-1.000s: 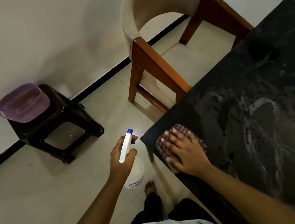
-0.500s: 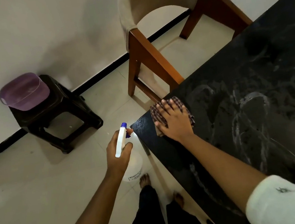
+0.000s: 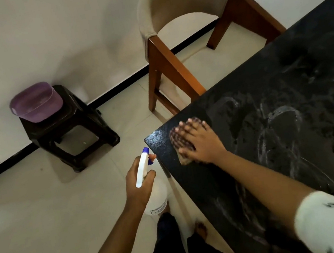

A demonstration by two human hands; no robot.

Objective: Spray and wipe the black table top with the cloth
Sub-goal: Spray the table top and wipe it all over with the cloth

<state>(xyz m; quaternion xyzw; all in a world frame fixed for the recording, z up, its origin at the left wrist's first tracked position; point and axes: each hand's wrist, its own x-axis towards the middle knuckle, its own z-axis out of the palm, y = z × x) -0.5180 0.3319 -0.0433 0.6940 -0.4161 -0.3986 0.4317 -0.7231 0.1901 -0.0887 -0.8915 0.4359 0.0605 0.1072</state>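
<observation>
The black table top (image 3: pixel 279 123) fills the right side and shows pale wet smears. A checked cloth (image 3: pixel 177 141) lies near the table's left corner. My right hand (image 3: pixel 200 141) presses flat on the cloth with straight fingers. Left of the corner, off the table, my left hand (image 3: pixel 138 184) grips a white spray bottle (image 3: pixel 143 168) with a blue nozzle that points toward the table edge. The bottle's body hangs below my hand.
A wooden chair (image 3: pixel 174 65) with a beige curved back stands at the table's far side. A dark stool (image 3: pixel 70 131) against the wall carries a purple basin (image 3: pixel 36 103). My bare feet (image 3: pixel 201 230) stand on the tiled floor by the table edge.
My right hand has slid the cloth along the table near the corner, first away from me, then back a little. The left hand keeps the spray bottle in about the same place.
</observation>
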